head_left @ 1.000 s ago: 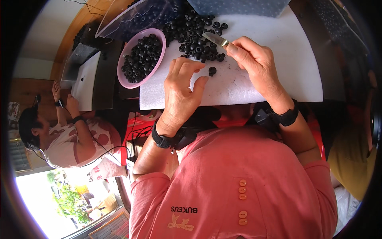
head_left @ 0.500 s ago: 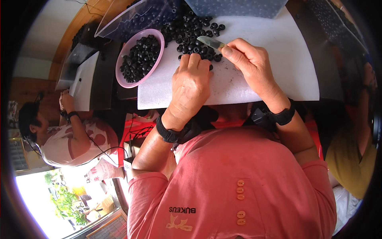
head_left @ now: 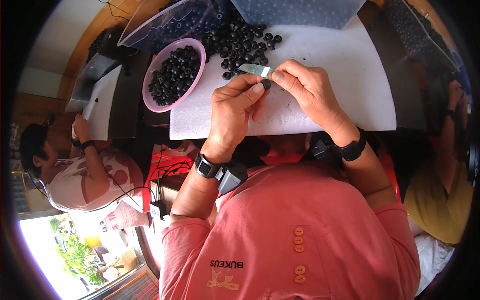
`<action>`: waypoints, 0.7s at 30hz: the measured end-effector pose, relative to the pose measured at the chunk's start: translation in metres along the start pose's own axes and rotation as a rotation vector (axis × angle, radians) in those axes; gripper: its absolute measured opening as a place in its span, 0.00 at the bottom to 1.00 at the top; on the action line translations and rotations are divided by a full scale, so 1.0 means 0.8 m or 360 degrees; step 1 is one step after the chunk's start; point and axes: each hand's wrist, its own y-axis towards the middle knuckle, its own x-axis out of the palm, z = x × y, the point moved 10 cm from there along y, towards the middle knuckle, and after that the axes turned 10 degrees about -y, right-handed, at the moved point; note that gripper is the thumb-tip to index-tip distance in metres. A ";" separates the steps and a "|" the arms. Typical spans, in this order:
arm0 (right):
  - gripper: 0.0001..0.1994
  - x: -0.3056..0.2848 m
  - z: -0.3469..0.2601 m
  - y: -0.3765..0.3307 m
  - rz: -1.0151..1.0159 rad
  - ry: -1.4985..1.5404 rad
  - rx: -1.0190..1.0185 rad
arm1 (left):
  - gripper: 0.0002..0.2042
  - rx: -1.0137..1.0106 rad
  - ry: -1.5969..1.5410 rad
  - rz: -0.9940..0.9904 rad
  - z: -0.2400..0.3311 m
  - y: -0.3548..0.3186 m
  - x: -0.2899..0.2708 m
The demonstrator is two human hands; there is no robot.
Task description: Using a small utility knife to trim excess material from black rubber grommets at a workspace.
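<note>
My left hand [head_left: 231, 111] is closed in a pinch on a small black bead-like piece [head_left: 266, 85], held between thumb and fingertips just above the white foam mat [head_left: 340, 75]. My right hand [head_left: 311, 94] is wrapped round the handle of a small knife [head_left: 255, 69]. Its blade points left and passes over the left fingers, close above the held piece; contact cannot be made out. Beyond both hands lies a loose pile of similar round black pieces [head_left: 240, 47], some showing a hole. A pink bowl [head_left: 148, 97] full of them stands left of my left hand.
Behind the pile are two clear plastic bins, one at the back left [head_left: 135, 36] and one at the back middle [head_left: 300, 12]. Another bin [head_left: 420, 35] stands at the far right. Co-workers sit at the left [head_left: 95, 175] and right [head_left: 435, 200]. Dark crumbs dot the mat.
My left hand has turned from knuckles-up at the pile to thumb-up, now showing a black piece in its pinch. The knife has come left and down to it.
</note>
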 end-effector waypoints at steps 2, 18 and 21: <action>0.12 0.001 -0.001 0.000 0.0003 0.0013 -0.0007 | 0.08 -0.0007 -0.0079 -0.0025 -0.003 0.002 -0.001; 0.12 0.005 -0.006 0.002 -0.0007 -0.0130 -0.0101 | 0.07 -0.0026 -0.0149 -0.0032 -0.007 0.005 -0.001; 0.12 0.005 -0.005 0.002 -0.0022 -0.0138 -0.0089 | 0.07 -0.0027 -0.0166 -0.0044 -0.009 0.006 -0.002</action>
